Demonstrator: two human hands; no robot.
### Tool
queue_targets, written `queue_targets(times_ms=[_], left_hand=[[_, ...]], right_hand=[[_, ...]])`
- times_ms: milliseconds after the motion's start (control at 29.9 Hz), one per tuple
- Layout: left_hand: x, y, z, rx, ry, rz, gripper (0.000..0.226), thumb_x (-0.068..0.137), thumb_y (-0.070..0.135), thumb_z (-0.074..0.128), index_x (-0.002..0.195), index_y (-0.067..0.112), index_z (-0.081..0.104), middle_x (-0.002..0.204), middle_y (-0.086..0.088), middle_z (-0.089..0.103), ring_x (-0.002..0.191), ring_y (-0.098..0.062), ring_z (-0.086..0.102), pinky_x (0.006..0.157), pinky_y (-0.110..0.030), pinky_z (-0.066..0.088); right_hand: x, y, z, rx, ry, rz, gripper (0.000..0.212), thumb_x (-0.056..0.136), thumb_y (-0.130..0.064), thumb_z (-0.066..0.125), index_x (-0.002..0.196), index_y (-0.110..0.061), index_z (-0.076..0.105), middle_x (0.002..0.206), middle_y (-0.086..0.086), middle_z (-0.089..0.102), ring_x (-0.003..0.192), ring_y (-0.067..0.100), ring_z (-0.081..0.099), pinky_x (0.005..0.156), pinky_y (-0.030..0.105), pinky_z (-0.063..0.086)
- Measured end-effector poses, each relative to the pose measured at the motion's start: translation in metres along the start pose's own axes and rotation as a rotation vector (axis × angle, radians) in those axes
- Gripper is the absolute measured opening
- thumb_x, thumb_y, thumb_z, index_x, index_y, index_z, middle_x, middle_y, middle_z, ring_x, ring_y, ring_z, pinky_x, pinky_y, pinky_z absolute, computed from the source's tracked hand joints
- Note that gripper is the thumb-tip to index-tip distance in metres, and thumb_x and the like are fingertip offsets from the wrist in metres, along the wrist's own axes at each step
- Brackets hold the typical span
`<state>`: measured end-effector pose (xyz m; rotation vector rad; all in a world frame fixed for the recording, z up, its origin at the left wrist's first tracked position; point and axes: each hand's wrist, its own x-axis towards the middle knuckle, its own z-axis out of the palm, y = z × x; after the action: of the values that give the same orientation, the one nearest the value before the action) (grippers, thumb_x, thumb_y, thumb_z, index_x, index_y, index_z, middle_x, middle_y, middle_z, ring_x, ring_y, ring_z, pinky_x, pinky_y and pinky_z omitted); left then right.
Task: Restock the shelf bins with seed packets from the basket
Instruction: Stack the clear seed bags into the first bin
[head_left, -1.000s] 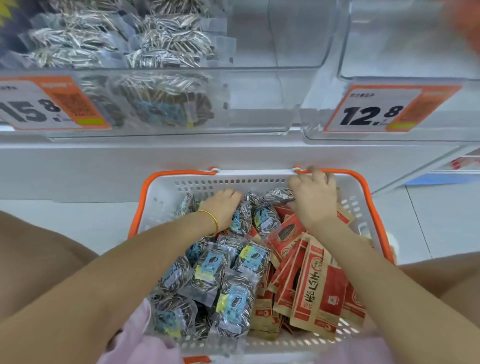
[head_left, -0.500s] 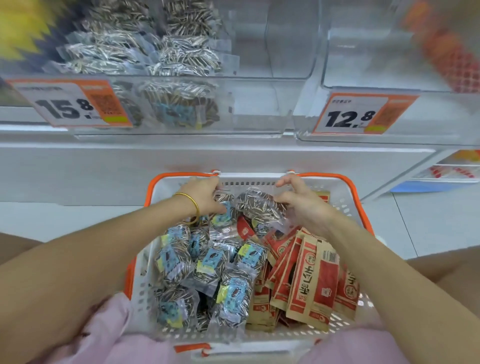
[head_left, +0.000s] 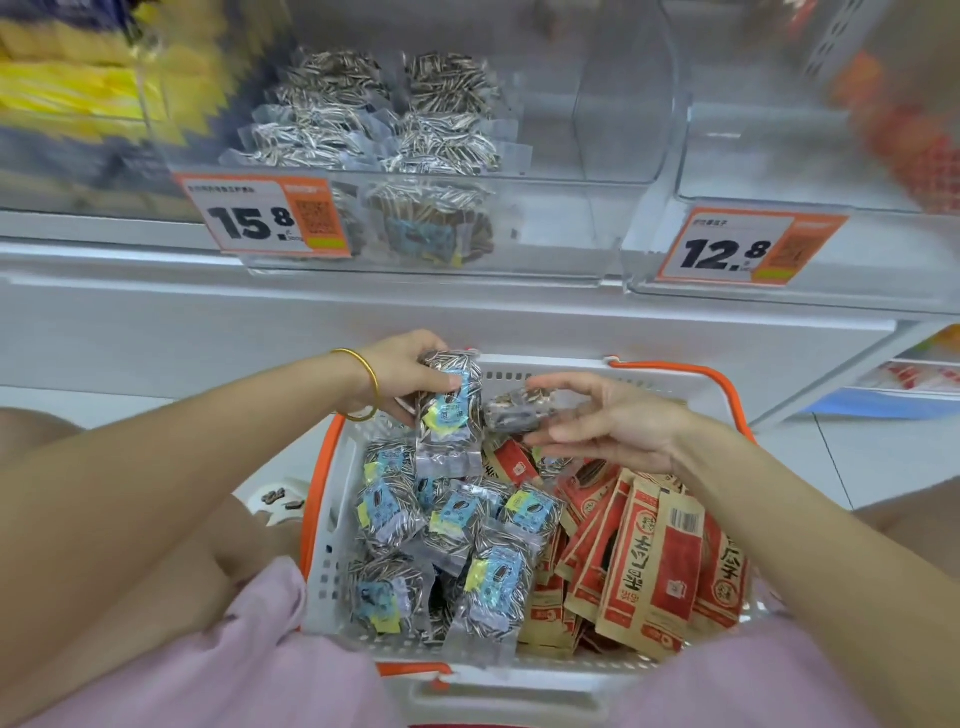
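A white basket (head_left: 670, 382) with an orange rim sits before me, holding several clear seed packets with blue labels (head_left: 457, 525) on its left and red-and-brown paper packets (head_left: 660, 556) on its right. My left hand (head_left: 402, 376) grips a clear blue-labelled packet (head_left: 449, 415) upright above the basket's far edge. My right hand (head_left: 608, 423) pinches a second clear seed packet (head_left: 519, 410) between thumb and fingers, just right of the first. Above, a clear shelf bin (head_left: 566, 234) tagged 15.8 holds several similar seed packets (head_left: 384, 119).
A second clear bin (head_left: 831, 171) tagged 12.8 (head_left: 737, 249) stands to the right of the first. Yellow packages (head_left: 78, 88) lie blurred at the upper left. A white shelf ledge (head_left: 363, 322) runs between bins and basket. Floor tiles and a lower shelf show at the right.
Both hands rose out of the basket, each lifting a clear seed packet. The view tilted upward, showing more of the bins.
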<state>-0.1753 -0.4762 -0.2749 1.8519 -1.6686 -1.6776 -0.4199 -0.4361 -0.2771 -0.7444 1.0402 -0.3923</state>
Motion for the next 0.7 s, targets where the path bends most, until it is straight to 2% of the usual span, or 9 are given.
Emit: queue_targets(times_ms=[33, 100, 167, 234, 268, 368, 536, 602, 703], left_hand=[[0.0, 0.0, 0.001, -0.001, -0.006, -0.004, 0.035, 0.088, 0.02, 0.063, 0.118, 0.018, 0.046, 0.104, -0.005, 0.054, 0.088, -0.022, 0.06, 0.081, -0.047, 0.056], [-0.001, -0.001, 0.006, 0.009, -0.024, -0.009, 0.041, 0.087, 0.021, 0.064, 0.123, 0.019, 0.045, 0.105, -0.004, 0.051, 0.09, -0.02, 0.057, 0.08, -0.046, 0.057], [-0.001, -0.001, 0.011, -0.015, -0.048, -0.022, 0.047, 0.088, 0.021, 0.063, 0.13, 0.018, 0.042, 0.106, 0.001, 0.047, 0.097, -0.018, 0.054, 0.077, -0.042, 0.058], [0.0, 0.001, 0.015, -0.06, -0.057, -0.034, 0.051, 0.088, 0.021, 0.063, 0.133, 0.019, 0.039, 0.11, 0.004, 0.043, 0.102, -0.016, 0.051, 0.071, -0.038, 0.059], [0.001, 0.002, 0.017, -0.074, -0.054, -0.038, 0.053, 0.088, 0.021, 0.063, 0.134, 0.019, 0.038, 0.114, 0.003, 0.042, 0.104, -0.017, 0.051, 0.069, -0.037, 0.059], [0.003, 0.004, 0.018, -0.126, -0.038, -0.052, 0.054, 0.087, 0.021, 0.065, 0.135, 0.018, 0.04, 0.128, -0.003, 0.042, 0.108, -0.019, 0.051, 0.067, -0.039, 0.059], [0.006, 0.005, 0.021, -0.258, -0.061, -0.079, 0.048, 0.088, 0.012, 0.063, 0.13, 0.027, 0.046, 0.146, -0.005, 0.034, 0.119, -0.032, 0.052, 0.074, -0.046, 0.058], [0.008, 0.004, 0.021, -0.331, -0.064, -0.124, 0.049, 0.088, 0.008, 0.062, 0.13, 0.026, 0.044, 0.142, -0.007, 0.039, 0.114, -0.038, 0.055, 0.082, -0.051, 0.055], [0.01, 0.003, 0.021, -0.415, -0.047, -0.181, 0.041, 0.088, 0.004, 0.06, 0.122, 0.019, 0.044, 0.119, -0.011, 0.053, 0.092, -0.038, 0.065, 0.085, -0.053, 0.053]], right_hand=[[0.002, 0.001, -0.001, -0.035, 0.033, -0.015, 0.055, 0.076, 0.012, 0.061, 0.122, -0.018, 0.059, 0.104, 0.019, 0.07, 0.095, 0.03, 0.069, 0.082, 0.036, 0.058], [0.006, 0.005, -0.001, -0.134, 0.14, -0.032, 0.049, 0.07, -0.01, 0.072, 0.118, -0.017, 0.061, 0.084, 0.011, 0.072, 0.07, 0.022, 0.07, 0.073, 0.033, 0.059], [0.01, 0.007, 0.001, -0.261, 0.275, -0.06, 0.046, 0.063, -0.036, 0.074, 0.103, -0.016, 0.066, 0.063, 0.003, 0.06, 0.047, 0.012, 0.054, 0.062, 0.032, 0.054], [0.011, 0.01, 0.0, -0.313, 0.363, -0.081, 0.045, 0.061, -0.049, 0.071, 0.093, -0.018, 0.068, 0.058, -0.001, 0.046, 0.046, 0.01, 0.04, 0.052, 0.024, 0.042], [0.011, 0.011, 0.0, -0.301, 0.384, -0.078, 0.045, 0.062, -0.049, 0.07, 0.093, -0.018, 0.069, 0.06, -0.002, 0.046, 0.049, 0.01, 0.04, 0.05, 0.022, 0.039], [0.012, 0.013, 0.0, -0.179, 0.366, -0.085, 0.037, 0.067, -0.042, 0.071, 0.09, -0.015, 0.068, 0.074, -0.005, 0.056, 0.061, 0.011, 0.048, 0.055, 0.024, 0.046], [0.014, 0.013, 0.002, -0.029, 0.321, -0.042, 0.018, 0.086, -0.027, 0.066, 0.095, -0.013, 0.061, 0.089, 0.008, 0.061, 0.065, 0.019, 0.059, 0.058, 0.028, 0.054], [0.012, 0.016, 0.003, 0.057, 0.329, -0.003, 0.012, 0.09, -0.023, 0.061, 0.096, -0.015, 0.055, 0.092, 0.012, 0.064, 0.061, 0.022, 0.064, 0.054, 0.029, 0.056], [0.007, 0.022, 0.003, 0.254, 0.366, 0.05, 0.014, 0.09, -0.02, 0.055, 0.099, -0.009, 0.054, 0.086, 0.013, 0.066, 0.06, 0.025, 0.068, 0.051, 0.029, 0.057]])
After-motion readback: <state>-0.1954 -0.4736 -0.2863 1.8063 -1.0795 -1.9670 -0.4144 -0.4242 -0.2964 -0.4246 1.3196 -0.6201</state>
